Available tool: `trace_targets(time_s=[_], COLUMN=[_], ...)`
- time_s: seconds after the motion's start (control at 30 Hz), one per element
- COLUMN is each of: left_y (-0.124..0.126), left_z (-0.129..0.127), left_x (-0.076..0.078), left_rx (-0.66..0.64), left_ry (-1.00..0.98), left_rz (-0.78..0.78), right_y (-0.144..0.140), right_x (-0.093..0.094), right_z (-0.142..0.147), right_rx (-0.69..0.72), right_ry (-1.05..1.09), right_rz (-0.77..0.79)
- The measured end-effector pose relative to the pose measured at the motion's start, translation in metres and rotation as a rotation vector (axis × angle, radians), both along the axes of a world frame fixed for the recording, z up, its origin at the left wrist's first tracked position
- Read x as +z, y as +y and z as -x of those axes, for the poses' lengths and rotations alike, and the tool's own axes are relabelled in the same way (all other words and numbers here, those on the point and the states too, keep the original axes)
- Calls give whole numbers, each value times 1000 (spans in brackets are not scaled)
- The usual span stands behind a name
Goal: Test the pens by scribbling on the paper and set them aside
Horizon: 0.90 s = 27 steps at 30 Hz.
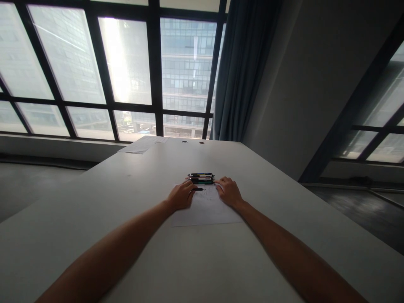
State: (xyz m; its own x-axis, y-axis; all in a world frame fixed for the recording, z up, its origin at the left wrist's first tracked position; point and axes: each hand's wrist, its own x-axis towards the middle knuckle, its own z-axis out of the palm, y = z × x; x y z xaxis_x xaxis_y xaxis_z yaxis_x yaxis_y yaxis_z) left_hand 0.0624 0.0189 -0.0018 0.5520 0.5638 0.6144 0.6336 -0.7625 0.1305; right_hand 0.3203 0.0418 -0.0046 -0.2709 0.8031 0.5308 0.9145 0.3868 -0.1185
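I had both arms stretched out across the table point(94, 210), hands resting at the far end of a sheet of paper point(206, 210). The pens point(201, 178) lay in a tight row just beyond the paper's far edge, between my two hands and slightly ahead of the fingertips, their long axes running left to right across my view. One more pen point(198, 189) lay apart from the row, on the paper, its long axis also crosswise, touching or just beside my left hand point(182, 195). That hand was loosely curled, fingers toward the row's left end; I could not tell whether it pinched the single pen or only rested against it. My right hand point(229, 191) lay knuckles up, fingers bent, at the row's right end, holding nothing that I could make out. Both hands were about equally close to the row; the left was nearer the stray pen. Another sheet point(142, 145) sat well apart at the table's far end.
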Motion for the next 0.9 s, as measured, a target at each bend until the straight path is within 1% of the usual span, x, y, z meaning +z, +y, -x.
trace_targets(time_s=[0.1,0.17,0.33,0.4,0.53,0.9], left_y=[2,3,7,8,10,9], left_z=[0,0,0,0,0,0], left_x=[-1,-2,-5,-7,-9,-9], left_rx=[-22,-42,-84,-100,-120,-160], left_ry=[-16,-28,-73,-94,-112,-122], left_rz=[-6,-12,-8,-4,2,14], right_y=[0,-1,-9,-13,-21,-27], right_x=[0,2,3,3,3,5], right_z=[1,3,16,23,32,37], right_rx=[-4,33,275,326,366,429], right_ry=[2,58,352,422,435,434], right_rz=[51,57,-8,-19,-32,-23])
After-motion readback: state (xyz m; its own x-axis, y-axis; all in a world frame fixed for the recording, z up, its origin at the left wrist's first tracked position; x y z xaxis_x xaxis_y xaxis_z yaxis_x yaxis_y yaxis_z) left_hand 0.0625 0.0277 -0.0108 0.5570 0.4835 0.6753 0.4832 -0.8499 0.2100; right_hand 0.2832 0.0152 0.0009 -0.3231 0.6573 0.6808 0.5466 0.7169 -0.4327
